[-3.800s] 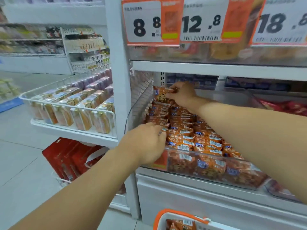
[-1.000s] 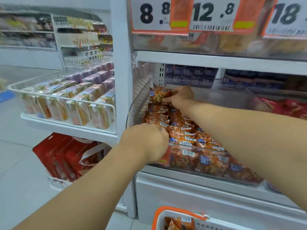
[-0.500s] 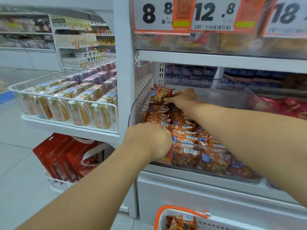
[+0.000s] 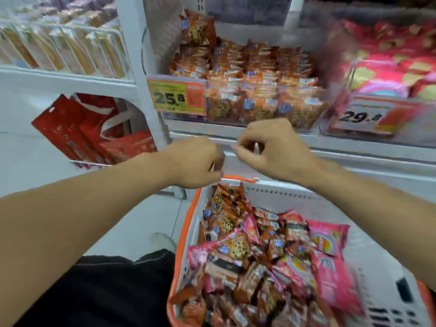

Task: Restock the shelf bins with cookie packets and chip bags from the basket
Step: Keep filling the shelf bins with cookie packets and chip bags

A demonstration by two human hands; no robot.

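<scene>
The clear shelf bin (image 4: 247, 107) is packed with orange chocolate-chip cookie packets (image 4: 236, 62). Below it stands the white basket with an orange rim (image 4: 186, 232), holding more cookie packets (image 4: 226, 223) and pink chip bags (image 4: 330, 267). My left hand (image 4: 195, 161) and my right hand (image 4: 271, 147) hover side by side between the bin's front and the basket's far edge. Both hands have loosely curled fingers and hold nothing that I can see. The picture is blurred by motion.
A neighbouring bin of red and pink bags (image 4: 389, 62) sits to the right, above a 29.8 price tag (image 4: 361, 116). A 25.8 tag (image 4: 177, 97) hangs on the cookie bin. A wire rack of boxed snacks (image 4: 66, 50) and red bags (image 4: 77, 133) are at the left.
Both hands have come out of the cookie bin and dropped to just above the basket. My view has tilted down, so the basket now fills the lower right.
</scene>
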